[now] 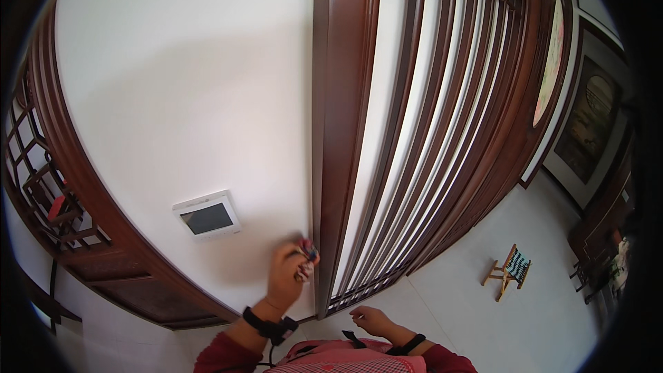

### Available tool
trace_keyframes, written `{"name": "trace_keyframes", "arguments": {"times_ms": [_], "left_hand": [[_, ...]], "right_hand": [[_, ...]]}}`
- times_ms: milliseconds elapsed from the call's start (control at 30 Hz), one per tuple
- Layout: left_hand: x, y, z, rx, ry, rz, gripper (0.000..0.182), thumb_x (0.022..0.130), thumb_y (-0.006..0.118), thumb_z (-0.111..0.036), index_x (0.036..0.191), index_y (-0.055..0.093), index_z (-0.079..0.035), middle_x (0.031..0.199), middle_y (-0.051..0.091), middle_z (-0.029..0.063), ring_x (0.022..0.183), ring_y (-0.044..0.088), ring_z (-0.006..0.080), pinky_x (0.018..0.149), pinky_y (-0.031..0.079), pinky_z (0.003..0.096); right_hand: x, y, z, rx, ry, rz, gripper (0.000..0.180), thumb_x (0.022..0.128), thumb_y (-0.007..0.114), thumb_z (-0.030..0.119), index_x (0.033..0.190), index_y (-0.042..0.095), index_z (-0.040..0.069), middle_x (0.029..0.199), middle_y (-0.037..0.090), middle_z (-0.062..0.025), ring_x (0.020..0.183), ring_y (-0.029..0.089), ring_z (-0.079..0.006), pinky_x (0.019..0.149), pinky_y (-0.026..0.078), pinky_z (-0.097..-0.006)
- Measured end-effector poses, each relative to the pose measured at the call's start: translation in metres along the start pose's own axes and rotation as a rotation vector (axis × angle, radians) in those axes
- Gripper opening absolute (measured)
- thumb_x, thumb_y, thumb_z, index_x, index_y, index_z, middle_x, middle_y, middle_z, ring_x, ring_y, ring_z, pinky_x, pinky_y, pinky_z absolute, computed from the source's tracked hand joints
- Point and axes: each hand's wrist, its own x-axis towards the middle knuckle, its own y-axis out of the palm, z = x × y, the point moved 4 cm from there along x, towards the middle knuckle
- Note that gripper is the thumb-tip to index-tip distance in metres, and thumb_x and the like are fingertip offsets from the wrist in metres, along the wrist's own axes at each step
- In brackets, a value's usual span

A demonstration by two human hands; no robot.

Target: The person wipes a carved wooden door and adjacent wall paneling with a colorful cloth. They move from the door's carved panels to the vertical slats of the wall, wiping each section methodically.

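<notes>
My left hand (pixel 284 272) is raised to the wall, gripping a crumpled multicoloured cloth (pixel 306 251). The cloth is at the edge of a dark reddish-brown wooden door frame (pixel 339 129); whether it touches the wood or the wall is hard to tell. A white wall panel with a dark screen (pixel 207 217) is mounted to the left of that hand. My right hand (pixel 372 320) hangs low in front of my body, fingers loosely curled in, with nothing visible in it. Black bands circle both wrists.
Wooden lattice slats (pixel 414 166) run along the right of the frame. A carved wooden screen (pixel 67 191) borders the white wall (pixel 181 88) on the left. On the pale tiled floor (pixel 440 290) stands a small folding stool (pixel 510 272). A framed picture (pixel 585 119) hangs far right.
</notes>
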Motion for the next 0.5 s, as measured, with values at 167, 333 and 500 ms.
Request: {"name": "trace_keyframes", "arguments": {"times_ms": [167, 333, 500], "left_hand": [[0.154, -0.062, -0.072, 0.319, 0.453, -0.298, 0.027, 0.076, 0.067, 0.003, 0.097, 0.053, -0.007, 0.121, 0.050, 0.0206, 0.107, 0.053, 0.0358, 0.085, 0.048, 0.0430], [0.242, -0.045, -0.113, 0.453, 0.655, -0.398, 0.038, 0.064, 0.069, 0.001, 0.100, 0.065, -0.009, 0.116, 0.052, 0.0082, 0.101, 0.051, 0.0327, 0.083, 0.046, 0.0371], [0.195, 0.002, -0.088, 0.674, 0.557, -0.149, 0.023, 0.072, 0.067, -0.008, 0.095, 0.068, -0.012, 0.106, 0.056, 0.0033, 0.098, 0.049, 0.0288, 0.074, 0.045, 0.0349]], "right_hand": [[-0.004, -0.008, -0.003, 0.000, 0.030, 0.001, 0.028, 0.085, 0.059, 0.021, 0.109, 0.064, 0.005, 0.097, 0.067, -0.0130, 0.088, 0.065, -0.0278, 0.080, 0.052, -0.0355], [-0.006, -0.008, -0.007, -0.012, 0.022, 0.000, 0.029, 0.085, 0.059, 0.020, 0.109, 0.063, 0.004, 0.097, 0.067, -0.0138, 0.090, 0.064, -0.0289, 0.081, 0.051, -0.0360], [-0.010, -0.010, -0.019, -0.028, 0.042, 0.025, 0.030, 0.085, 0.059, 0.022, 0.110, 0.063, 0.005, 0.097, 0.067, -0.0140, 0.091, 0.064, -0.0296, 0.081, 0.051, -0.0369]]}}
